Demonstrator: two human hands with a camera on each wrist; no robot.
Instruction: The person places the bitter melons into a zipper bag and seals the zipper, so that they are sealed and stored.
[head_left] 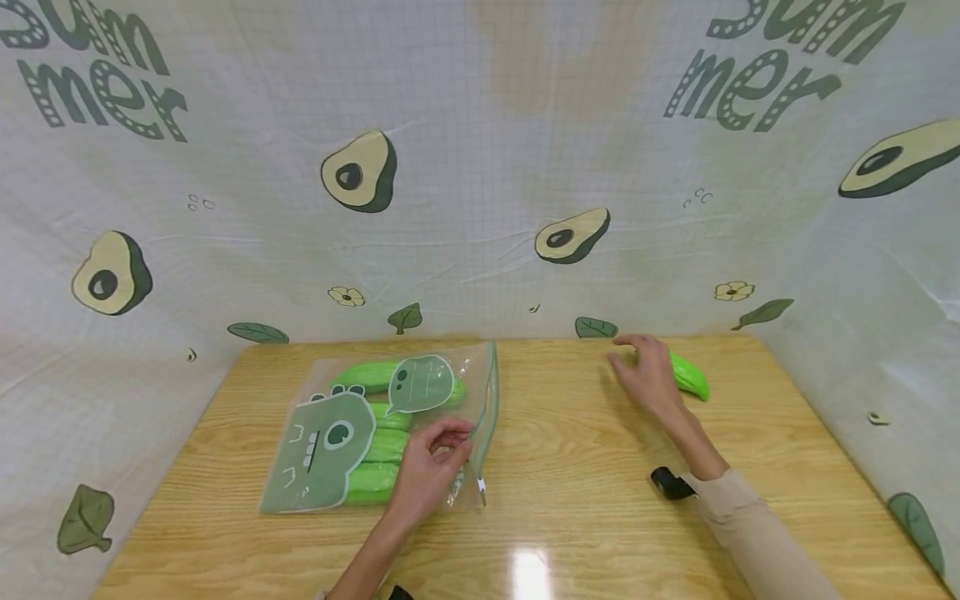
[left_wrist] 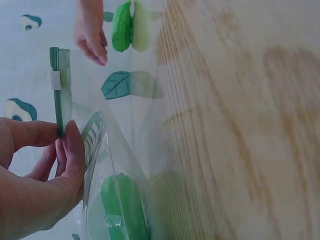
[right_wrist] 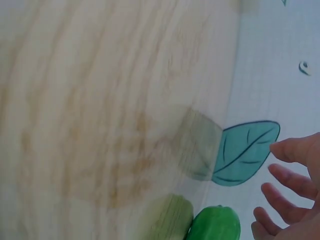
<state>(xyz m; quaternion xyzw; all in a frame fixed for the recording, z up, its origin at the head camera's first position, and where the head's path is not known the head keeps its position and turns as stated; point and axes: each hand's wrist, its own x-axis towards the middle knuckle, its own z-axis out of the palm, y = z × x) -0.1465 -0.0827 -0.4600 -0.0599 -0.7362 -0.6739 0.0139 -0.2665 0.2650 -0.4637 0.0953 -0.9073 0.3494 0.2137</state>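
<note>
A clear zip bag with a green dinosaur print lies flat on the left of the table, several glossy green cucumber-like vegetables inside it. My left hand pinches the bag's opening edge between thumb and fingers; the left wrist view shows the green zip strip at the fingertips and a white slider above. Toward the back right, my right hand hovers with its fingers spread and holds nothing. Just to its right on the table lies a single green vegetable, partly hidden by the hand; its rounded end shows in the right wrist view.
The wooden table runs back to a white cloth printed with avocados and leaves, which also hangs along both sides. A black strap piece shows at my right wrist.
</note>
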